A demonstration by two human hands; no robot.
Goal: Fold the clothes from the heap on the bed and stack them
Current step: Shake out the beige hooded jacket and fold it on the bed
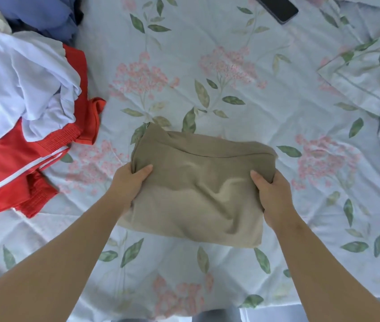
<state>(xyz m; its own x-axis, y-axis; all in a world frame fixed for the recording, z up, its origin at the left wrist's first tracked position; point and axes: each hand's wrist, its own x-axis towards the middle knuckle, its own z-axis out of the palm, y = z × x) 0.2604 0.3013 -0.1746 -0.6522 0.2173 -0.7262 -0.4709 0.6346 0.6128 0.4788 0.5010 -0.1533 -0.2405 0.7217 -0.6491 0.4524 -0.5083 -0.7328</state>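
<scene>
Two bare forearms (52, 270) reach in from the bottom corners and meet over the bed (207, 66), which fills almost the whole view. Its pale blue sheet (312, 205), printed with pink flower clusters and green leaves, lies creased and slightly rumpled. The heap (21, 101) sits along the left edge: a white garment (17, 77) crumpled on top of a red garment (17, 163) with white stripes, and a blue garment (45, 12) bunched behind them at the top left corner. At the right edge lies a pillowcase (365, 73) in the same floral print, partly cut off by the frame. In the middle, near the bed's front edge, the tan garment (198, 189) is folded into a rough rectangle lying on the sheet, well apart from the heap. The left hand (131, 182) grips its left side, thumb on top and fingers tucked beneath; the right hand (272, 194) grips the right side the same way. A dark phone (277, 8) lies flat on the sheet at the top edge.
</scene>
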